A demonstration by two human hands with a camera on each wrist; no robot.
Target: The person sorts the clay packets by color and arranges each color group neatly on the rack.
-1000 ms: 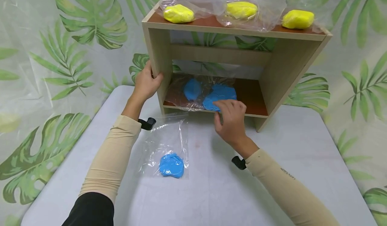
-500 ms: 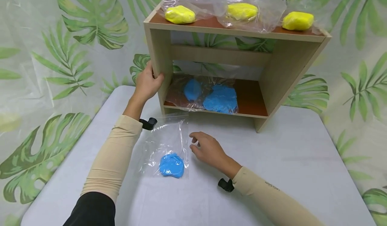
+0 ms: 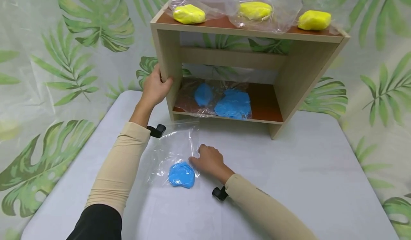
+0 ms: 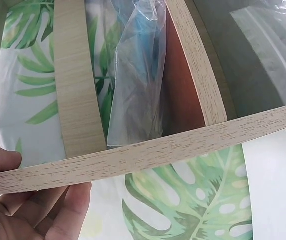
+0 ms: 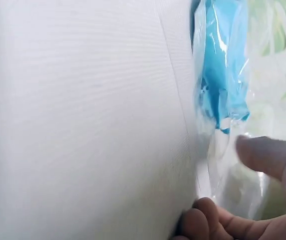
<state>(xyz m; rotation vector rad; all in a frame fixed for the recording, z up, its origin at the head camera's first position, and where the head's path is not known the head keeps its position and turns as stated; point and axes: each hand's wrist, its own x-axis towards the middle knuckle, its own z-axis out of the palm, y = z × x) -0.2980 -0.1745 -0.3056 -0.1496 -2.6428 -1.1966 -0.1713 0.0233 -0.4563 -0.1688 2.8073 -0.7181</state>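
Observation:
My left hand (image 3: 155, 86) grips the left side panel of a small wooden shelf unit (image 3: 305, 63). In the left wrist view the thumb lies on one side of the panel edge (image 4: 148, 155) and the fingers on the other. On the table, a clear zip bag with a blue lump of modelling clay (image 3: 181, 174) lies flat. My right hand (image 3: 208, 161) is at the bag's right edge, thumb beside the clay. In the right wrist view its thumb (image 5: 263, 155) stands apart from the bent fingers, with the bag's plastic (image 5: 218, 165) in front of them.
On the lower shelf lie two bagged blue lumps, a rounded one (image 3: 203, 94) and a wide flat one (image 3: 233, 103). Three bagged yellow lumps, left (image 3: 188, 14), middle (image 3: 255, 10) and right (image 3: 314, 20), sit on top. A leaf-patterned sheet (image 3: 80, 54) hangs behind the table (image 3: 305, 172).
My right hand has left the flat blue bag on the lower shelf, come down towards me and moved left to the bag on the table. My left hand stays on the panel.

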